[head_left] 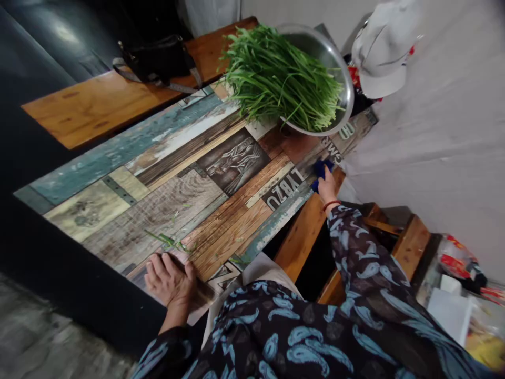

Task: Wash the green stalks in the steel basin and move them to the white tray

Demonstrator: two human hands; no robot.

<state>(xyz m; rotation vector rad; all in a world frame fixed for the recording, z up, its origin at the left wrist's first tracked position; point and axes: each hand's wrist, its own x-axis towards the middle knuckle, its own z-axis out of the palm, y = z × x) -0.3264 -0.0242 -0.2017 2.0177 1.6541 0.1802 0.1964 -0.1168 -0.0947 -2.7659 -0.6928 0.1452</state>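
My right hand grips a dark blue cloth against the tabletop, near the table's right-hand edge. The fingers are closed around the cloth, and a red band circles the wrist. My left hand rests palm down on the near left edge of the wood-print table, its fingers slightly bent with nothing visible in them. A few green leaf scraps lie just beyond its fingertips. Toward the far right end, a metal bowl holds a large heap of long green leafy stalks, perhaps garlic chives.
A wooden bench runs along the far side, with a black bag on it. A white cap sits behind the bowl by the pale wall. Below my right arm is another wooden bench. Plastic-wrapped items lie at the lower right.
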